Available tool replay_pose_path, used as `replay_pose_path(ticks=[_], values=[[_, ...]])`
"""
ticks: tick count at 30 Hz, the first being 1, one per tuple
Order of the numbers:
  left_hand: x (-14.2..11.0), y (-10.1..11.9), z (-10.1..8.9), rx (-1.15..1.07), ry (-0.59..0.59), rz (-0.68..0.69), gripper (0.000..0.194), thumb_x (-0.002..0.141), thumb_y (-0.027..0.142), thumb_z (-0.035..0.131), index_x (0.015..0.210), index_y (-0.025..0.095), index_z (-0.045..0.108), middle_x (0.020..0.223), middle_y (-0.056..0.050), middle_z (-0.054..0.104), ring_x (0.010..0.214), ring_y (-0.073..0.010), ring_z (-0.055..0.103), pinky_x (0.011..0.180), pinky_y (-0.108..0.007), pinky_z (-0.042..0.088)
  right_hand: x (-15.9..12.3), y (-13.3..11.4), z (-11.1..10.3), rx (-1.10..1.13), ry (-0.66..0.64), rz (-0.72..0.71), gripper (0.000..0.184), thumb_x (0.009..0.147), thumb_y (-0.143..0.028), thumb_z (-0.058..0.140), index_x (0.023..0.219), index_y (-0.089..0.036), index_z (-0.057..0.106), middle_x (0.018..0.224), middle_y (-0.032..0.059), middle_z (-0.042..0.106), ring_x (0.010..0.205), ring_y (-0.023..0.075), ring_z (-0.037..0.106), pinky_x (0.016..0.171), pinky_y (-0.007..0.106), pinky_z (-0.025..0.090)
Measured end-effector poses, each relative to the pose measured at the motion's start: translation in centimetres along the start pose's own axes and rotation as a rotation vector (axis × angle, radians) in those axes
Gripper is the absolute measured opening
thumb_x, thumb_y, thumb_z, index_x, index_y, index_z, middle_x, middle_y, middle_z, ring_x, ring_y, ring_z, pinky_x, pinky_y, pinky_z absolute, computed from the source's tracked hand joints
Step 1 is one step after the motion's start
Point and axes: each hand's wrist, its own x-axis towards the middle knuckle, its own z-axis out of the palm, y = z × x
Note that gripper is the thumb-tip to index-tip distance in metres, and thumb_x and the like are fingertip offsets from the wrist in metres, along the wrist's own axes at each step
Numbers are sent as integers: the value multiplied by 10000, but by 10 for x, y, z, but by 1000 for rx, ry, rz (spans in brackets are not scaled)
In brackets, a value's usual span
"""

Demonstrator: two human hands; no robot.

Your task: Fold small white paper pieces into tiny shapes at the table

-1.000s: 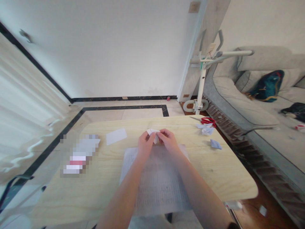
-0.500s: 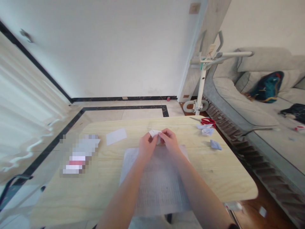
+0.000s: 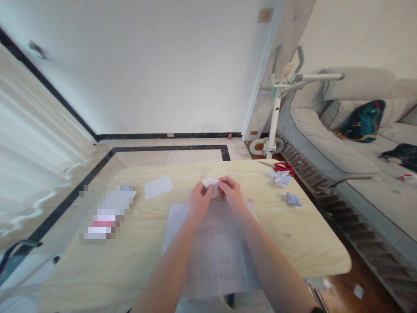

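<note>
So I've got this little folded white paper (image 3: 211, 182) pinched in my fingertips, straight out in front of me, roughly above the far edge of the printed sheet (image 3: 221, 261). The part I can see runs mostly side to side, a bit wider than it is deep, with its faces sloping between my thumbs. My left hand (image 3: 199, 202) covers its left and near side, thumb pressed up against it, and my right hand (image 3: 233, 195) has the right end between thumb and fingers. The left seems to overlap more of it, so I'd call that one nearer. Can't tell if the paper touches the table (image 3: 143, 243) or hangs just above it.

Compared with a second ago, not a lot is different: the pale band across the top shows wider, and the bit poking down between my thumbs is less obvious. My view has tipped slightly too. The loose white slip (image 3: 158, 188) off to the left, plus the red-handled scissors (image 3: 284, 168), crumpled-looking papers (image 3: 282, 181) and bluish folded piece (image 3: 294, 199) on the right, all sit where they were.
</note>
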Motion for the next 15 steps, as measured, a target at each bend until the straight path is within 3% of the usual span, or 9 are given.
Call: replay_pose_path(ticks=[15], values=[[1, 5, -1, -85, -5, -43, 260, 778, 318, 542, 881, 125, 682, 786, -53, 681, 734, -167, 607, 640, -248, 452, -3, -8, 3, -31, -32, -1, 131, 683, -308, 602, 650, -187, 565, 481, -53, 477, 413, 77, 377, 414, 219, 291]])
